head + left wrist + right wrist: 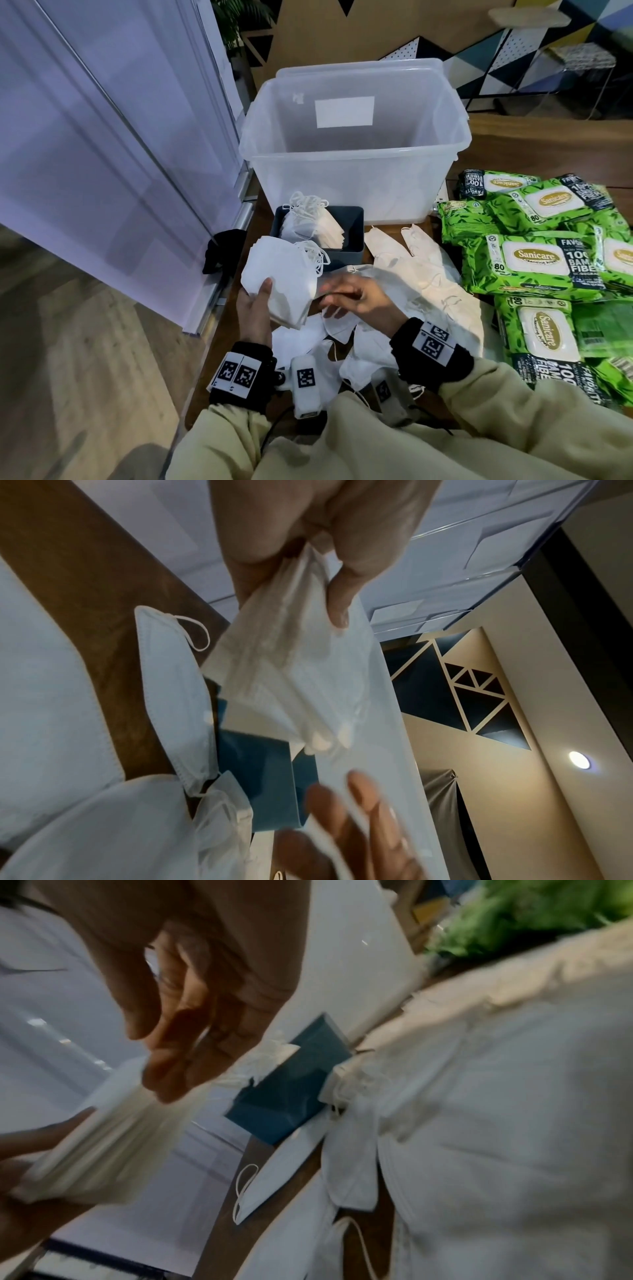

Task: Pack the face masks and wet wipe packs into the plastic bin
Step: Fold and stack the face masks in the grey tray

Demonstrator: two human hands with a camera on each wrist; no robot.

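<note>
1. One clear plastic bin [356,178] stands at the far side of the counter [219,329], with nothing visible inside it; its lid [359,68] leans up behind it.
2. One stack of white face masks [279,281] is in the left hand [253,308], thumb on top and fingers underneath, a firm grip on the near edge (the left wrist view shows the thumb pressing the folded layers).
3. The right hand [356,296] hovers just beside that stack with fingers loosely spread; its grip has hold of nothing that I can see, though the wrist view is blurred.
4. One small dark grey box [349,240] sits in front of the bin, holding another bunch of masks [308,222] with ear loops sticking up.
5. Loose masks [428,277] lie scattered over the counter below and to the right of the hands, too overlapped to count; at least six, I'd say.
6. Green wet wipe packs [534,267] are piled on the right, about eight visible, some overlapping and some cut off by the frame edge.
7. The grey box and the held stack stand between the hands and the bin; a black cloth-like thing [222,250] sits at the counter's left edge.
</note>
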